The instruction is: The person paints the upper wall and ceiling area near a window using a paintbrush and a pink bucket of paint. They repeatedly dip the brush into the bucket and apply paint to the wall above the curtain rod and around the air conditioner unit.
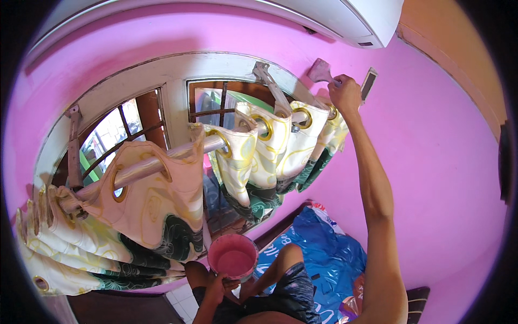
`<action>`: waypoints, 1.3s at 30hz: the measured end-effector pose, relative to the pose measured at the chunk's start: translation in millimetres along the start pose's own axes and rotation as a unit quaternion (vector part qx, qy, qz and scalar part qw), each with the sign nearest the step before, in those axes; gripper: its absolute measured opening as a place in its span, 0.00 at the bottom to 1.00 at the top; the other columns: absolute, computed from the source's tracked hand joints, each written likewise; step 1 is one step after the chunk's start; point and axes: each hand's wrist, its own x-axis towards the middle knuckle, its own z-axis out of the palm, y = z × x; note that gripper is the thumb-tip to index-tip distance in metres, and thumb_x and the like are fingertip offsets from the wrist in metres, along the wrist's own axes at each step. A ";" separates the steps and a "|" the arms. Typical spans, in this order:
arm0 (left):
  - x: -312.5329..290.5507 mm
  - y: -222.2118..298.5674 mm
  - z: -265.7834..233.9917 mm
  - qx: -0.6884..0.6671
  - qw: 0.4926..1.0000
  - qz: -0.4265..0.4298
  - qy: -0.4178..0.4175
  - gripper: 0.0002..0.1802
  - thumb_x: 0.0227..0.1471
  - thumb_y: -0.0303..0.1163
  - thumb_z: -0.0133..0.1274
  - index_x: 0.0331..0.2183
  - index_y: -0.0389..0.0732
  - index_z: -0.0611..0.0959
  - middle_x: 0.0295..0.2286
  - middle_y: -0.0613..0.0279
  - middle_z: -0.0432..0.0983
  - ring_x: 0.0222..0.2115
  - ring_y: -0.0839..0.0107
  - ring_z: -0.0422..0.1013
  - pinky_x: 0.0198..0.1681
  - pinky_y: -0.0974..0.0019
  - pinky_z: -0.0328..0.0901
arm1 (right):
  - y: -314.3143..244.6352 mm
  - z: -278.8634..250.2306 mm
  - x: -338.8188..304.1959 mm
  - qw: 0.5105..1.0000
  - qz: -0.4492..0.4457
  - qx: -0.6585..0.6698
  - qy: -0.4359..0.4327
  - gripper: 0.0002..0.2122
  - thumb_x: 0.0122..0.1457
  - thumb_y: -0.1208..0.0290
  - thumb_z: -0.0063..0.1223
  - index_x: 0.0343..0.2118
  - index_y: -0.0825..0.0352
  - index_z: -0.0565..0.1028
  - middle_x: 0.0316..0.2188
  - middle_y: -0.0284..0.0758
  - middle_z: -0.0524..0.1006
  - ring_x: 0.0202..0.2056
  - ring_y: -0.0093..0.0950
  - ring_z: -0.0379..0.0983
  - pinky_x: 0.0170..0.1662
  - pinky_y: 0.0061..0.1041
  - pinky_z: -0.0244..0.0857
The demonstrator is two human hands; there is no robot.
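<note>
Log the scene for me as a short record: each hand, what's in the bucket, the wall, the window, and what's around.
Right hand: right hand grips the handle of a flat brush, raised
Brush contact: close to the pink wall; touching or not, cannot tell
Left hand: left hand holds a bucket low, at its near side
Bucket contents: pink, paint-like
Window: white arched frame; patterned curtains hang from a rod
Above: white wall unit
Below: shiny blue plastic
</note>
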 end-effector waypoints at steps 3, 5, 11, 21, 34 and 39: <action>-5.0 -0.4 3.8 0.019 1.000 0.016 0.009 0.23 0.51 0.35 0.45 0.45 0.30 0.65 0.35 0.44 0.74 0.33 0.51 0.75 0.36 0.54 0.72 | -16.3 3.6 -1.9 0.999 -0.022 0.040 -0.002 0.13 0.44 0.68 0.54 0.33 0.67 0.78 0.24 0.48 0.77 0.31 0.45 0.75 0.37 0.38 0.69; -2.9 -3.5 1.9 -0.023 0.999 0.029 0.015 0.20 0.49 0.29 0.45 0.43 0.29 0.63 0.32 0.43 0.72 0.29 0.48 0.76 0.32 0.54 0.74 | -28.6 2.5 -6.6 0.997 -0.038 0.068 0.001 0.13 0.44 0.68 0.54 0.33 0.67 0.78 0.24 0.48 0.77 0.30 0.45 0.75 0.37 0.38 0.69; -7.2 1.5 12.2 -0.032 0.999 0.008 0.021 0.20 0.49 0.29 0.46 0.43 0.30 0.63 0.32 0.43 0.72 0.29 0.48 0.76 0.32 0.53 0.74 | -60.2 -11.8 -17.2 0.990 -0.087 0.109 0.027 0.11 0.45 0.69 0.55 0.31 0.68 0.78 0.22 0.46 0.77 0.27 0.41 0.76 0.33 0.33 0.69; -16.2 -2.8 12.2 -0.001 0.999 0.032 0.021 0.19 0.51 0.33 0.46 0.42 0.31 0.66 0.33 0.45 0.73 0.31 0.50 0.75 0.34 0.53 0.73 | -56.0 -31.9 -32.8 0.956 -0.073 0.283 0.009 0.12 0.45 0.69 0.57 0.33 0.68 0.78 0.25 0.47 0.78 0.28 0.40 0.76 0.36 0.32 0.68; -21.6 5.5 20.9 0.033 0.998 0.035 0.051 0.22 0.51 0.37 0.46 0.44 0.31 0.68 0.33 0.46 0.75 0.33 0.53 0.76 0.36 0.56 0.73 | 73.1 -11.4 25.0 0.996 0.081 -0.019 -0.035 0.14 0.42 0.65 0.57 0.32 0.64 0.79 0.31 0.45 0.78 0.36 0.42 0.75 0.40 0.36 0.69; -13.0 6.0 20.3 0.030 0.997 0.023 0.060 0.21 0.52 0.37 0.45 0.43 0.31 0.68 0.34 0.45 0.75 0.33 0.52 0.76 0.36 0.56 0.73 | 92.3 20.3 42.1 0.992 0.094 -0.066 -0.060 0.13 0.41 0.64 0.56 0.32 0.63 0.79 0.31 0.44 0.78 0.36 0.41 0.76 0.39 0.35 0.69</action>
